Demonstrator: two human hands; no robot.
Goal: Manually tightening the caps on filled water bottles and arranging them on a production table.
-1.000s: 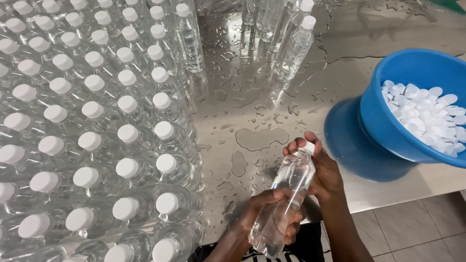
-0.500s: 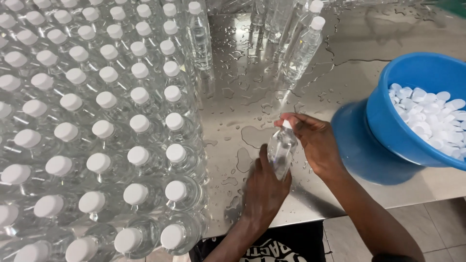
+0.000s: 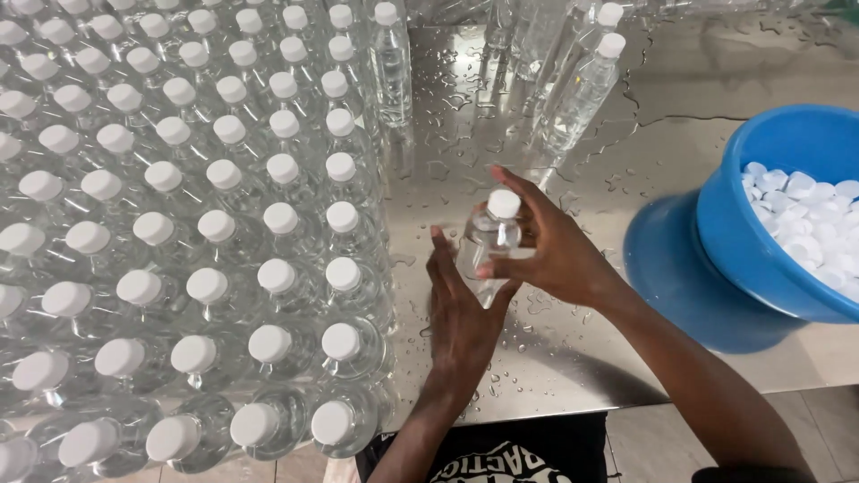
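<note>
Now stood upright and nearer the packed block of capped bottles (image 3: 179,241) than half a second ago, when tilted lower over the wet steel table (image 3: 680,125).

Head view: clear plastic bottle (image 3: 488,246), filled and see-through, white cap (image 3: 504,204) on top, just right of the block's edge. Right hand (image 3: 555,255) wrapped around its neck and shoulder, fingers curled close below the cap. Left hand (image 3: 461,313) flat and open against its lower side, fingers straight. Well right of the bottle, a blue bowl (image 3: 761,224) of loose white caps (image 3: 805,215), propped on a second blue bowl (image 3: 671,277). Beyond the bottle, more capped bottles (image 3: 582,89) standing apart.
</note>
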